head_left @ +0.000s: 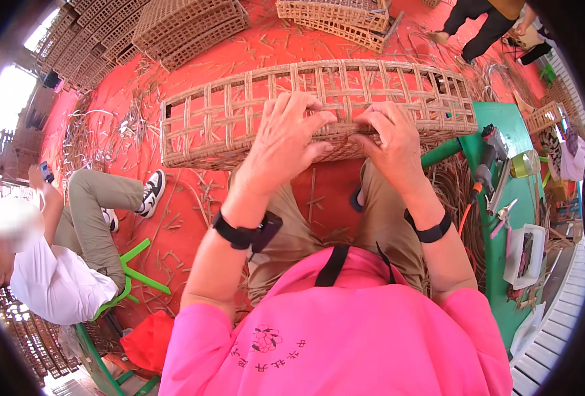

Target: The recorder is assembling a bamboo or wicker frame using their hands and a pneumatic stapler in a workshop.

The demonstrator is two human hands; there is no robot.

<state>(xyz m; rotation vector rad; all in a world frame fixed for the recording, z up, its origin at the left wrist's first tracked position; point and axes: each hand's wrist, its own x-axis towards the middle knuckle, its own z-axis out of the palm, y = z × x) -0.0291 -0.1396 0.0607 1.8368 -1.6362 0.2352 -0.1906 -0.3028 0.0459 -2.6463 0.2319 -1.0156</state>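
Note:
Across my lap and knees lies a long openwork basket (203,146) of brown woven rattan, with square openings in its sides. My left hand (289,135) is on the middle of its near edge, fingers bent and thumb and forefinger pinching the weave. Close beside it, my right hand (393,138) grips the same edge with curled fingers and thumb. The fingertips of both hands face each other over a short stretch of the strands. Whether a separate strand is between them is too small to tell.
At my right stands a green table (493,119) with a power tool (485,168), pliers (502,214), a bottle (524,164) and a white plastic bin (525,257). A co-worker (68,274) sits at left. Rattan scraps litter the red floor; stacked woven baskets (187,30) stand behind.

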